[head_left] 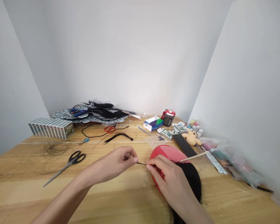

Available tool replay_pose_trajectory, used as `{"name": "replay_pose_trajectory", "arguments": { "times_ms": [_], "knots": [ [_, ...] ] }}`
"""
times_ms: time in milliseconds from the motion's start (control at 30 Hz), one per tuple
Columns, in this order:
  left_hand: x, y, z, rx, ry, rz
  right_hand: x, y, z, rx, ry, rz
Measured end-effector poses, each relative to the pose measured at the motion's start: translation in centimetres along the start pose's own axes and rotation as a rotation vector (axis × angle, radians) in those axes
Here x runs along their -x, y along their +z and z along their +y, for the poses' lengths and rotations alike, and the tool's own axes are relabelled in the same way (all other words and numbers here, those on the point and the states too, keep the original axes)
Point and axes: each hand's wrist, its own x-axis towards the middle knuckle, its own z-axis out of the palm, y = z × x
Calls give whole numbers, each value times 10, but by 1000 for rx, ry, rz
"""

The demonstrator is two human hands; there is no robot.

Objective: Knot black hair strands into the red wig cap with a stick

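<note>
A thin dark strand of hair point(142, 163) is stretched between my two hands. My left hand point(118, 161) pinches one end between thumb and forefinger. At the other end, my right hand point(169, 174) has thumb and fingers closed on the strand, in front of a red rounded form point(160, 151). Long black hair point(195, 180) hangs over the form's right side, partly hidden by my right hand and forearm. A pale thin stick point(194, 156) juts out to the right from the top of the hair. How the strand meets the form, if at all, is hidden.
Black-handled scissors point(71, 163) lie at left near loose hair point(57, 147). Behind my hands are a tied hair bundle point(119, 135) and a black cord point(93, 136). Boxes point(51, 127) stand far left. A tissue pack point(153, 123), a plush toy point(191, 137) and plastic bags point(233, 161) sit right.
</note>
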Motion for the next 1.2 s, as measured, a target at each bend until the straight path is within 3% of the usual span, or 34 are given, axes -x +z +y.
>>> {"name": "replay_pose_trajectory", "arguments": {
  "times_ms": [233,367,700,867,1033,1100,1200],
  "knots": [
    [9,-21,3,-40,74,-62,-5,-3,3,-209,72,-29],
    [21,-39,7,90,122,-39,-5,5,4,-327,105,-50],
    [31,-62,7,805,243,498,-4,38,0,-556,237,-51],
    [37,-90,-2,1022,265,822,-5,57,18,-490,289,-12],
    [46,-112,-17,894,334,1164,-4,63,25,-330,300,-31],
    [47,-107,-16,743,341,1215,-3,60,19,-263,270,-68],
    [38,-86,-8,482,300,1176,-3,53,7,-175,207,-124]
  ]
}}
